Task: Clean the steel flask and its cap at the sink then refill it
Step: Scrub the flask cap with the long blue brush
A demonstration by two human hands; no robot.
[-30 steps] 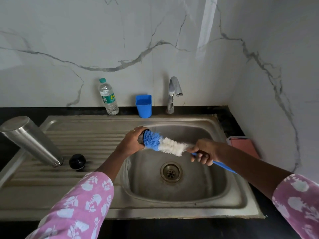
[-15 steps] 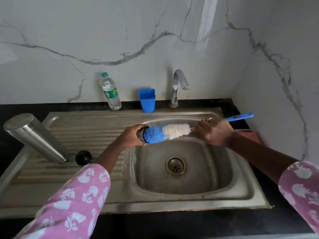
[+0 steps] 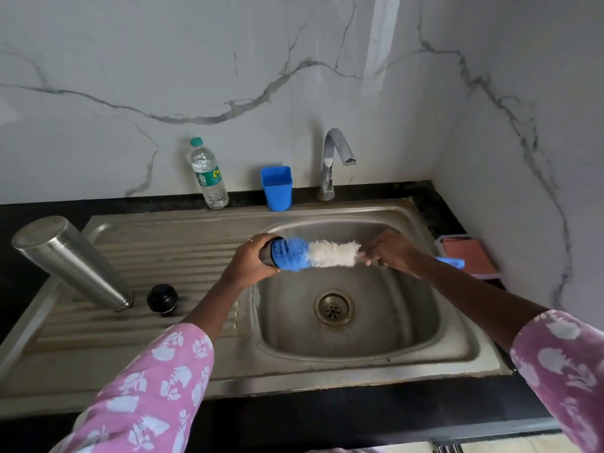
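Left hand (image 3: 250, 261) clasps the cap (image 3: 268, 256), right hand (image 3: 394, 253) clasps the bottle brush (image 3: 330, 255); a hard twist could break either grip, dropping the cap into the sink (image 3: 359, 364).

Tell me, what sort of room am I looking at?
Most likely a home kitchen: a steel sink with a ribbed draining board sits in a dark counter, a tap stands behind it, and a steel flask stands mouth down on the board.
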